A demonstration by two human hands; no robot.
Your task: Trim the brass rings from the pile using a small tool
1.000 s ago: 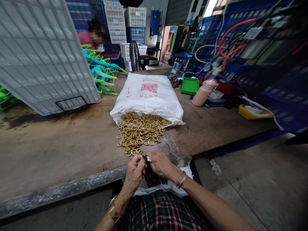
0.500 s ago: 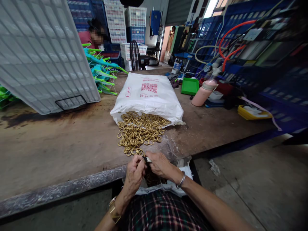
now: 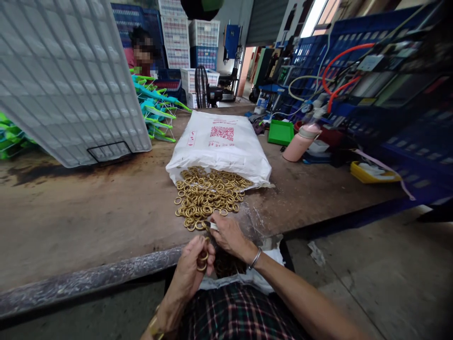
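Note:
My left hand [image 3: 194, 264] is closed around a few gold-coloured metal rings [image 3: 203, 262], just in front of the table edge. My right hand [image 3: 231, 237] pinches a small white piece with a dark tip [image 3: 212, 226]; its exact kind is unclear. That dark tip is at the near edge of a heap of gold-coloured rings [image 3: 201, 203] on the table. The heap spills from the open mouth of a white woven sack [image 3: 219, 148] with red print, lying on its side. Below my hands, a white-edged bag or cloth [image 3: 226, 282] surrounds a dark hollow with ring-like shapes.
A large pale ribbed crate [image 3: 74, 80] leans at the left, beside green and blue plastic parts [image 3: 155, 113]. Rightward on the table [image 3: 116, 212] are a green tray [image 3: 281, 132], a pink bottle [image 3: 300, 143] and a yellow tray [image 3: 373, 174]. Another person [image 3: 141, 49] is behind the crate.
My hands have drawn apart. The left has come lower and nearer me, its rings now showing; the right has moved the dark-tipped piece forward to the heap.

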